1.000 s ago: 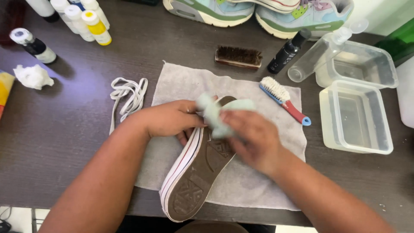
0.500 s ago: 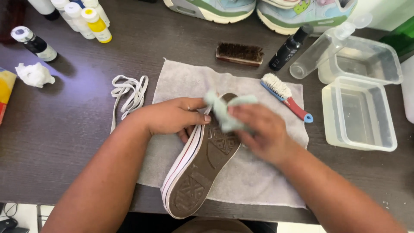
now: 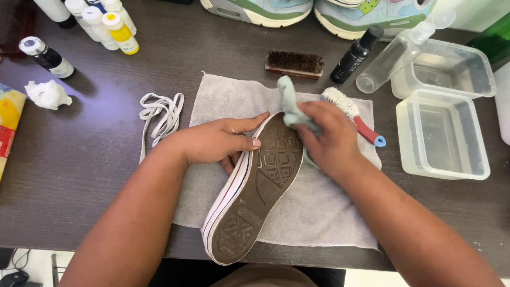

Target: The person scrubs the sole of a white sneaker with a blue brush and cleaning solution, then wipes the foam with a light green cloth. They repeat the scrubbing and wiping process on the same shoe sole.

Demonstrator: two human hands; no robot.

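While the shoe lies sole-up on the towel, both hands are on it, as listed here.
Shoe: a white canvas sneaker (image 3: 255,186) with a brown patterned sole, lying lengthwise on the grey towel (image 3: 223,101), heel toward the person and hanging a little over the table edge, toe pointing away.
Left hand: the left hand (image 3: 215,142) grips the shoe's left side near the toe, fingers curled over the white rubber sidewall, thumb stretched along the sole's rim.
Right hand: the right hand (image 3: 329,141) is closed around a pale green cloth (image 3: 291,103), pressing it against the right edge of the toe; a tail of cloth sticks up beyond the fingers.
Cloth to shoe: the wad touches the toe's outer rim, opposite the left hand.
Nearby: a white-bristled brush with a red and blue handle (image 3: 357,119) lies just behind the right hand; white laces (image 3: 159,114) sit left of the towel; a wooden brush (image 3: 294,64) lies beyond it.
Table: dark wood (image 3: 79,154).
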